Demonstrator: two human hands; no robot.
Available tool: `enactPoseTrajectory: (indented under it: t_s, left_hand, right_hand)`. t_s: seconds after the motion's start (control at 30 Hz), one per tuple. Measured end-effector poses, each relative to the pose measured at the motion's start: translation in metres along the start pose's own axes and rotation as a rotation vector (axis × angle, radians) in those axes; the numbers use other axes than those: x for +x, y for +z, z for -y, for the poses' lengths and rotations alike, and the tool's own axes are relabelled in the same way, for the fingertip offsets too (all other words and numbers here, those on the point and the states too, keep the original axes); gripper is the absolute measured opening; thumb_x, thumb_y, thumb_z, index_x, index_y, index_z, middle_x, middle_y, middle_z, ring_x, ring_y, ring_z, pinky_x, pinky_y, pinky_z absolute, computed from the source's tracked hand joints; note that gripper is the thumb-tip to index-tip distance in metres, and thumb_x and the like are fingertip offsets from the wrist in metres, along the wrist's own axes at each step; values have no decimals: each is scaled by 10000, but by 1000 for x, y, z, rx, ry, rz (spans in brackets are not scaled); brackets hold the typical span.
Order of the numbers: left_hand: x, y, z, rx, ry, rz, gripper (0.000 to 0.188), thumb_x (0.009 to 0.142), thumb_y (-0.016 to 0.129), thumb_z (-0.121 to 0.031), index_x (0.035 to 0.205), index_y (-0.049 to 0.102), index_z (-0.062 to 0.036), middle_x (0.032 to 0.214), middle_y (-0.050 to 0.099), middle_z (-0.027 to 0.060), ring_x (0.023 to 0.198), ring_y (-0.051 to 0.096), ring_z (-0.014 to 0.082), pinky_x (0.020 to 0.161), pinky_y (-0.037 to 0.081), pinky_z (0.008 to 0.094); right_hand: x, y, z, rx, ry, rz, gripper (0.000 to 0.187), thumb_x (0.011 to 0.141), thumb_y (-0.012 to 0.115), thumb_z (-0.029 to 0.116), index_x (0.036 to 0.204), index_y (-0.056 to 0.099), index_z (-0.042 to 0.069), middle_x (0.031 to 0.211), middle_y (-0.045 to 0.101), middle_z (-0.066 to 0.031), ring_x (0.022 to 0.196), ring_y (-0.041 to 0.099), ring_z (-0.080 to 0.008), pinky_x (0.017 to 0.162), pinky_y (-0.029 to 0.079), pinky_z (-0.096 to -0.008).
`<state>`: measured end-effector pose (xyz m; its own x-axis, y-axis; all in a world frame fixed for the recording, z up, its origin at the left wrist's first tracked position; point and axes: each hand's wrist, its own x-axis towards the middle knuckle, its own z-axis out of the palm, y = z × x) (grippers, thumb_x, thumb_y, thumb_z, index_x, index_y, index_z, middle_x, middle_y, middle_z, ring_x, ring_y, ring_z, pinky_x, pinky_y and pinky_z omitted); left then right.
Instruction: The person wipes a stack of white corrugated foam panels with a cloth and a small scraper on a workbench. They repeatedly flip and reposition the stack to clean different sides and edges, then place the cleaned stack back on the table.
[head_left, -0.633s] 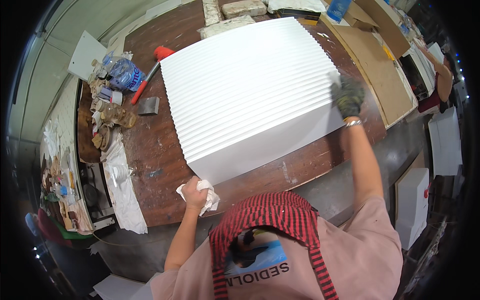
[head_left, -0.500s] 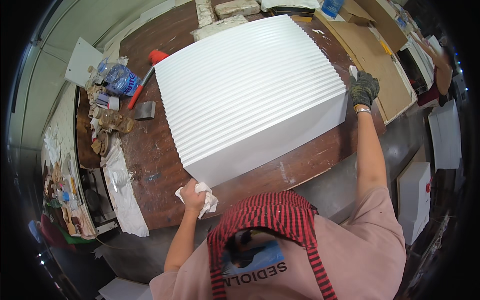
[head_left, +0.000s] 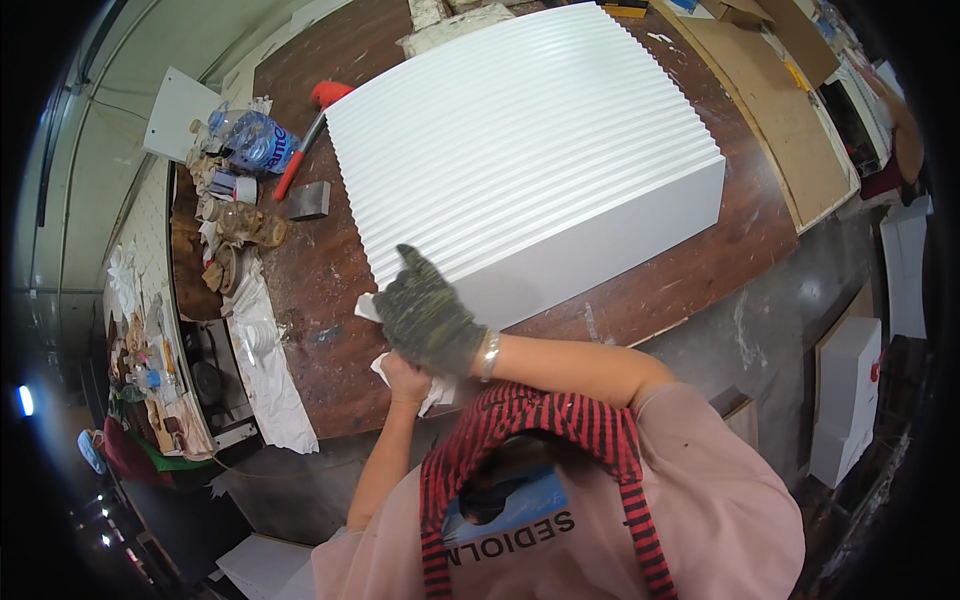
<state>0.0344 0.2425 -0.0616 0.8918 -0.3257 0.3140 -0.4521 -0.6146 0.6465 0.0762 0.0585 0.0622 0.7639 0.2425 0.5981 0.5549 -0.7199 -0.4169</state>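
Note:
A large white box-shaped piece with a ribbed top [head_left: 520, 150] and smooth sides stands on the brown table. My right hand [head_left: 428, 318], in a dark camouflage glove, is at its near left corner. The hand is closed on a small white block-like piece [head_left: 367, 307], mostly hidden behind the glove, so its kind is unclear. Just below, my bare left hand [head_left: 404, 380] is closed round a crumpled white cloth [head_left: 437, 398] by the table's near edge. The right wrist and glove partly cover the left hand.
Left of the white piece lie a red-handled tool [head_left: 290, 172], a grey block [head_left: 309, 201], a large plastic bottle [head_left: 252, 138] and a jar [head_left: 246, 222]. A cardboard-coloured board [head_left: 750, 110] lies along the right. Another person's arm [head_left: 906, 140] shows at far right.
My right hand has swept from the piece's right end to its near left corner, carrying the small white piece. My left hand stays near that corner with the cloth. The view has shifted slightly.

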Motion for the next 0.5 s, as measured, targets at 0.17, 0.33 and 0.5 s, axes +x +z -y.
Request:
enactPoseTrajectory:
  t_s: [0.17, 0.33, 0.5]
  left_hand:
    - [-4, -2, 5, 37, -67, 58, 192, 685, 682, -133, 833, 606, -37, 682, 587, 177, 633, 598, 394, 569, 447, 462]
    - [-4, -3, 4, 12, -68, 52, 157, 688, 668, -111, 805, 599, -33, 679, 584, 179, 623, 594, 390, 567, 443, 456]
    - [-2, -2, 3, -27, -84, 60, 155, 687, 662, -109, 807, 602, -30, 675, 579, 186, 624, 593, 402, 565, 442, 459]
  right_hand:
    - [-40, -32, -56, -48, 101, -50, 117, 871, 571, 97, 939, 626, 19, 760, 575, -98, 807, 592, -254, 1172, 331, -572]
    - [-101, -132, -150, -474, 242, -200, 311, 883, 649, 222, 1161, 653, 82, 911, 692, -59, 880, 663, -227, 1100, 411, -522]
    - [-145, -251, -254, -1002, 576, -234, 294, 830, 705, 342, 929, 733, 67, 860, 705, -141, 854, 662, -341, 918, 478, -478]
